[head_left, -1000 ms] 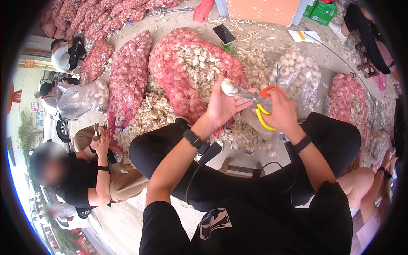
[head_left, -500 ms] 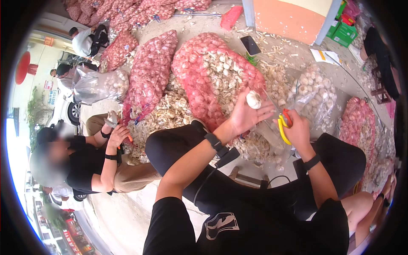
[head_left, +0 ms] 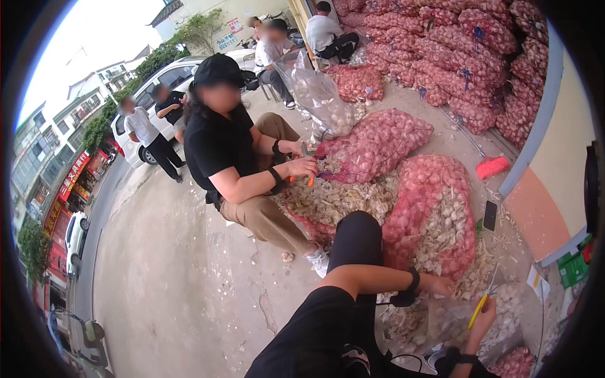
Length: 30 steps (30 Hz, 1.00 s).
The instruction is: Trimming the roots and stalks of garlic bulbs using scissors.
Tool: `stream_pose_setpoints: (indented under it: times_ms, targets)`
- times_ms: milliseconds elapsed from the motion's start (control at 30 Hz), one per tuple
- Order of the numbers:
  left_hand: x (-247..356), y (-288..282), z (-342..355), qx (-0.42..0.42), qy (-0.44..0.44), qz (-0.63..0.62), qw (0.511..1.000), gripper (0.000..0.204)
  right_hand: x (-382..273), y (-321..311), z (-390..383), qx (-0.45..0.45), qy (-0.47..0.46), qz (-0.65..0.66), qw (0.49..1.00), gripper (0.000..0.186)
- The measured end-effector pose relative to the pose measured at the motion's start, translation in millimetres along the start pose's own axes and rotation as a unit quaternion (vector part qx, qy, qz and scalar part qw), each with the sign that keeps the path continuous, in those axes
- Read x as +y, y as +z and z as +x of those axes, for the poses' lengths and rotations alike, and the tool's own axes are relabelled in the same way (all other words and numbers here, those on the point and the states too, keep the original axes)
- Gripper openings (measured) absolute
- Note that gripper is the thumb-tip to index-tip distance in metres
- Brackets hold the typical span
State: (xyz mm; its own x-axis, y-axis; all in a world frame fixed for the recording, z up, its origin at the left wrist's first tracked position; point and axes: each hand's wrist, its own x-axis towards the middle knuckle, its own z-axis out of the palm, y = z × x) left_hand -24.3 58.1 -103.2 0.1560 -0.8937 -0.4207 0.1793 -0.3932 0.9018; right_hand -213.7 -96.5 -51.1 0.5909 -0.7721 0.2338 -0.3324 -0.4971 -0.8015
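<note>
My right hand [head_left: 484, 319], at the lower right, is closed on a pair of shears with a yellow handle [head_left: 477, 313]; the metal blades [head_left: 496, 277] point up and away from me. To its left, my left hand [head_left: 438, 286] reaches low over the garlic scraps, beside the near end of an open red mesh sack [head_left: 435, 208] of garlic bulbs. Its fingers are blurred, and no bulb shows in it. A clear plastic bag [head_left: 513, 315] holding pale bulbs lies past my right hand.
On my left a co-worker [head_left: 236, 148] sits with orange-handled shears by another mesh sack [head_left: 384, 145]. Dry scraps [head_left: 340, 201] cover the floor between us. A phone [head_left: 489, 215] and a red broom head [head_left: 492, 167] lie near the wall. Stacked sacks [head_left: 454, 57] stand behind.
The view has swung left, showing the street and co-worker more fully. My left hand, earlier holding a white garlic bulb on its open palm, is lower with no bulb visible. The shears stay in my right.
</note>
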Motion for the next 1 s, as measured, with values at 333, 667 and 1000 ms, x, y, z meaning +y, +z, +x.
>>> stream_pose_setpoints:
  times_ms: [333, 667, 1000]
  targets:
    - [-107, 45, 49, -0.088, -0.084, 0.421, 0.899, 0.048, 7, -26, 4, 0.022, -0.037, -0.010, 0.999, 0.037]
    - [-263, 117, 129, -0.122, 0.011, 0.586, 0.801, 0.044, -33, -69, 9, -0.005, 0.021, -0.007, 1.000, 0.035]
    - [-194, 151, 128, -0.050, -0.111, 0.503, 0.856, 0.036, -46, -90, 10, -0.007, 0.062, 0.002, 0.998, 0.039]
